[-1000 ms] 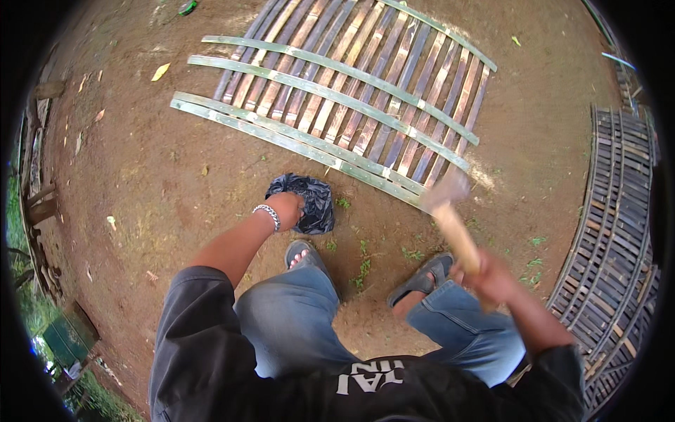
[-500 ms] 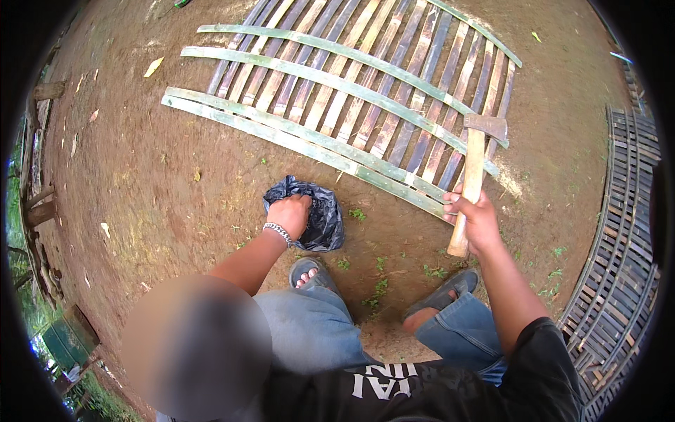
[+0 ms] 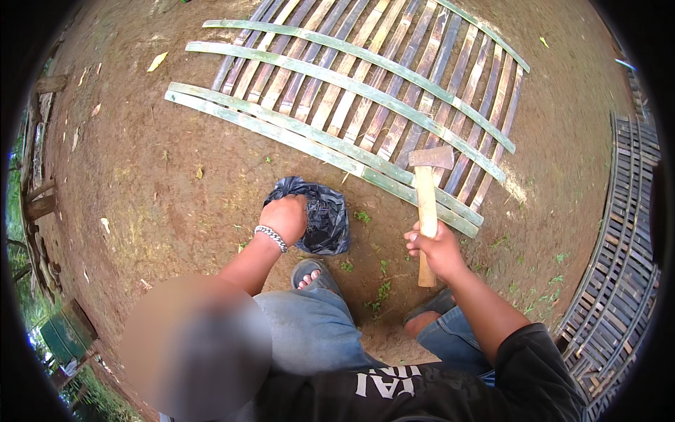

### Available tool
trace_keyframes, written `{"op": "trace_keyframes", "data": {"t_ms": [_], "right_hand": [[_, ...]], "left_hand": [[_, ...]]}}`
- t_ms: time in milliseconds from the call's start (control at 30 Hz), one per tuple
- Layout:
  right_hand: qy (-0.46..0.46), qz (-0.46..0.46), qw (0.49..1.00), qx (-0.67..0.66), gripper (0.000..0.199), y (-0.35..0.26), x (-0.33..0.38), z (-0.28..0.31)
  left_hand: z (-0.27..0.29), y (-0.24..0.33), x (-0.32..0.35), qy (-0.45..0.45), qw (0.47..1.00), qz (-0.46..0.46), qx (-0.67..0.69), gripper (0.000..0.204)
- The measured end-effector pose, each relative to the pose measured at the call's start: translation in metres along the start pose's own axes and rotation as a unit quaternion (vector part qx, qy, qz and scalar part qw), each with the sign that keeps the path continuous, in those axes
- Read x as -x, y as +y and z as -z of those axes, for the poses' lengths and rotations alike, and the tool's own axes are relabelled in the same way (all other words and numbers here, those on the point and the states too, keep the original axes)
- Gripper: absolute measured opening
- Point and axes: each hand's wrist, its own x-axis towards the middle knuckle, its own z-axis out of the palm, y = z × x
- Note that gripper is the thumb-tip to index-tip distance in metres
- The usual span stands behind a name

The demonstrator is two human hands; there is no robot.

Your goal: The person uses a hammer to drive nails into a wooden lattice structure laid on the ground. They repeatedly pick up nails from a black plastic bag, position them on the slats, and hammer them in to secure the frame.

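My left hand (image 3: 285, 216), with a beaded bracelet at the wrist, reaches into the mouth of a crumpled black plastic bag (image 3: 325, 219) lying on the dirt; its fingers are hidden inside. My right hand (image 3: 437, 247) grips the wooden handle of a hammer (image 3: 426, 205), held upright with its metal head over the near edge of a bamboo slat panel (image 3: 365, 98) that lies flat on the ground ahead of me. I am crouched, with my sandalled feet (image 3: 316, 274) just behind the bag.
A second, darker slat panel (image 3: 622, 267) lies at the right. Bare brown dirt with scattered leaves and small weeds surrounds me. Wooden posts (image 3: 39, 204) and greenery line the left edge.
The hammer has swung from low at my right up to upright over the panel's edge. My left hand has gone further into the black bag.
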Motion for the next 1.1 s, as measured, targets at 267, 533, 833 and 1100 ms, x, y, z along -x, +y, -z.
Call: {"op": "trace_keyframes", "data": {"t_ms": [267,533,833,1100], "right_hand": [[-0.044,0.023,0.998,-0.025,0.034,-0.008,0.007,-0.067],[-0.013,0.063,0.998,-0.009,0.034,-0.013,-0.002,-0.086],[0.02,0.06,0.998,-0.002,0.035,-0.01,-0.005,-0.074],[0.021,0.073,0.995,0.058,0.034,-0.008,-0.009,-0.07]], "left_hand": [[0.003,0.042,-0.006,-0.172,0.784,0.005,0.596,0.016],[-0.014,0.063,-0.006,-0.271,0.687,-0.009,0.674,0.014],[-0.03,0.07,-0.014,-0.257,0.726,-0.08,0.633,0.011],[-0.024,0.081,-0.021,-0.181,0.845,-0.124,0.489,0.017]]}}
